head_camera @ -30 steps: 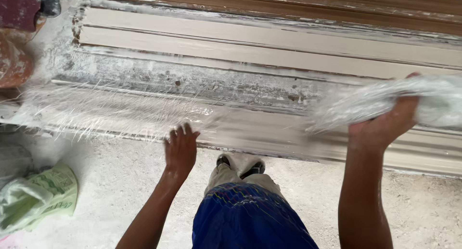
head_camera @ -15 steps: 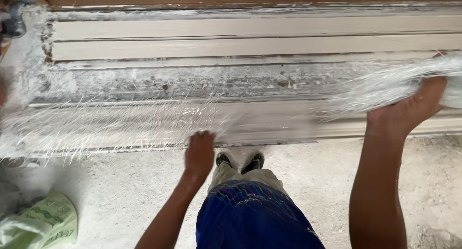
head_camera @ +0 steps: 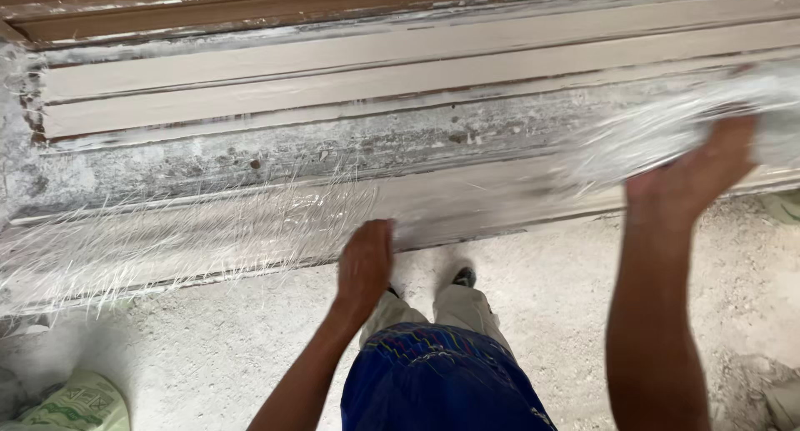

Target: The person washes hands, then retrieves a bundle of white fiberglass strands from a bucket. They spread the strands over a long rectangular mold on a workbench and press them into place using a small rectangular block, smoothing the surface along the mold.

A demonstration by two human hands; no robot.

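Left hand (head_camera: 365,260) has its fingers (head_camera: 377,229) curled down flat onto the clear, thin plastic stretch film (head_camera: 192,235), pressing it against the long stack of beige moulded trim boards (head_camera: 333,89); they're not gripping anything, just pressing. Right hand (head_camera: 696,169), out at about 3 o'clock from the left one, has its fingers wrapped up into a bunched, blurry wad of the same film (head_camera: 667,127), so they're closed on it, though the blur hides exactly how tight. The film runs wrinkled along the front edge of the boards from 9 o'clock across to that wad. Below the hands, at 6 o'clock, you see blue patterned cloth (head_camera: 437,381) and khaki trouser legs (head_camera: 442,310) over a dusty concrete floor (head_camera: 208,348). A green-printed white sack (head_camera: 79,406) sits at 8 o'clock.
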